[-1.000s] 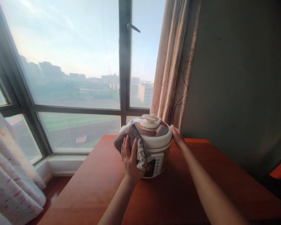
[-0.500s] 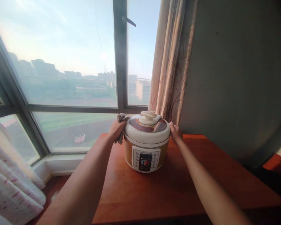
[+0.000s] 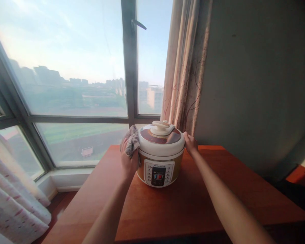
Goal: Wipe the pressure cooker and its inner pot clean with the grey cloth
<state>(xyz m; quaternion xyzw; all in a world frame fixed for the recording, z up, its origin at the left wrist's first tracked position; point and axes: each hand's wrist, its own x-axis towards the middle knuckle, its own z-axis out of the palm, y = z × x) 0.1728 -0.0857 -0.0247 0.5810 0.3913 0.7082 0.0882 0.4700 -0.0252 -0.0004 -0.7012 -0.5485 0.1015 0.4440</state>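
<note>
An electric pressure cooker [image 3: 157, 149] stands upright on the wooden table, with a white lid, a gold-brown body and a control panel facing me. My left hand [image 3: 129, 161] is closed around a crumpled grey-brown cloth [image 3: 132, 142], which presses against the cooker's left side. On the opposite side, my right hand [image 3: 190, 143] grips the edge of the cooker just below the lid's rim; its fingertips are partly hidden behind the cooker. A cream lid handle [image 3: 161, 127] sits on top, touched by neither hand.
The reddish-brown table [image 3: 193, 203] reaches toward me from the window [image 3: 78, 67]. A beige curtain [image 3: 183, 67] hangs behind the cooker, beside a dark grey wall [image 3: 256, 84]. At the lower left hangs a pale patterned curtain [image 3: 15, 200].
My left hand has shifted lower and toward me along the cooker's left side, and more of the cloth shows. My right hand keeps its hold. The cooker stays in about the same place.
</note>
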